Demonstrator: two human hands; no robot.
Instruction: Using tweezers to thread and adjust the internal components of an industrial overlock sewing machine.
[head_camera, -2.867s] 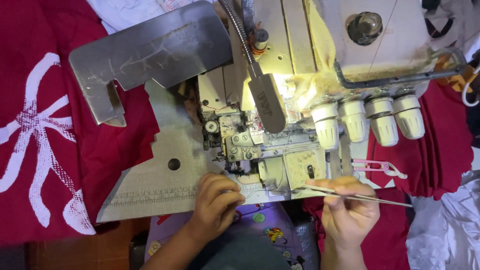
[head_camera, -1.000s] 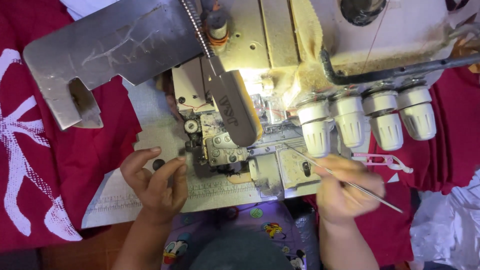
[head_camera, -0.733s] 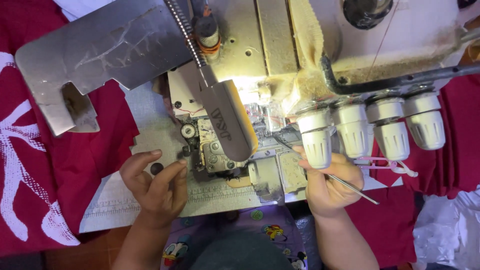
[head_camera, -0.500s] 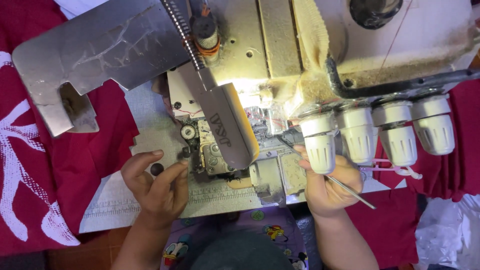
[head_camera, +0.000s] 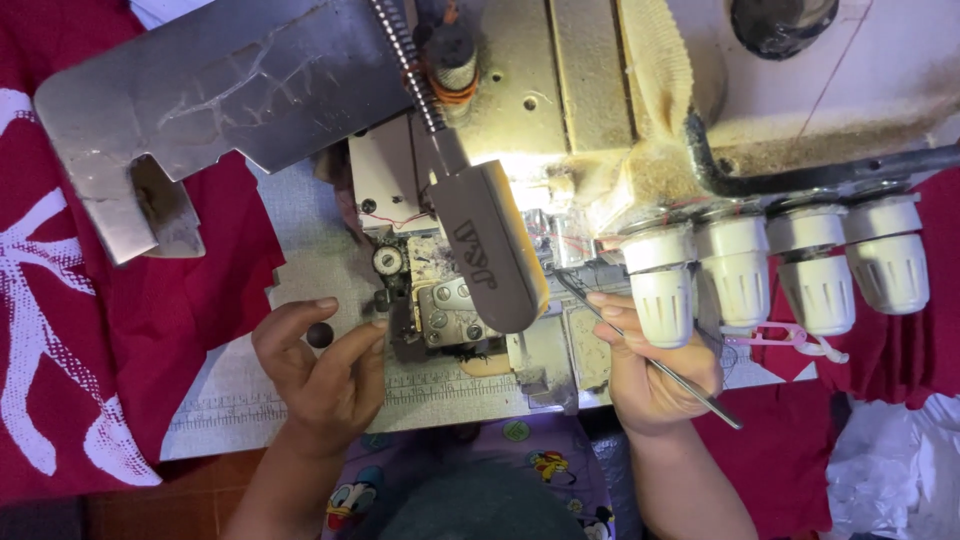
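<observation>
Right hand (head_camera: 655, 375) pinching thin tweezers (head_camera: 640, 352), tips at overlock machine (head_camera: 500, 290) threading area beside tension knobs (head_camera: 770, 270); left hand (head_camera: 320, 370) fingers curled on bed plate; risk: tip slipping, snagging or snapping thread

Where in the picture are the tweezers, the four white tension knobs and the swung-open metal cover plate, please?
Tweezers (head_camera: 690, 385): head view, on the bare shaft below the right hand.
White tension knobs (head_camera: 740, 285): head view, on the second knob's body.
Metal cover plate (head_camera: 230, 85): head view, on its flat scratched face.

place: sewing workshop | evidence: industrial overlock machine (head_camera: 560, 150), white tension knobs (head_camera: 770, 275), red fabric (head_camera: 120, 300) spread around
</observation>
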